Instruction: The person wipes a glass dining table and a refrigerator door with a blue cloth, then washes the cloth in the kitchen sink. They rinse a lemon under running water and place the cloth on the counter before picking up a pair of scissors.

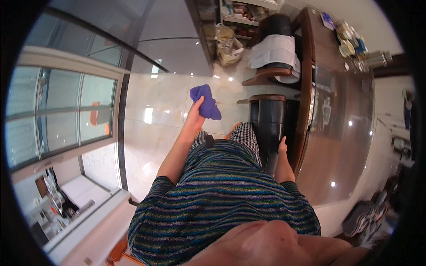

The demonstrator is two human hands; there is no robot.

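In front of me my left hand (199, 113) grips a folded purple cloth (207, 102), with the thumb on top of it, above the tiled floor. My right hand (283, 145) is low at my right side, over the black padded seat of a wooden chair (268, 123). Its fingers are partly hidden, and whether it rests on the chair or holds anything cannot be made out. Just right of that hand runs the dark wooden edge of a table (303, 133).
A second chair (266, 73) bears white cloth (281, 50). Cups and jars (347, 43) stand at the table's far end. Plastic bags (228, 50) lie on the floor beside a shelf unit (241, 20). A glazed sliding door (76, 109) is at the left.
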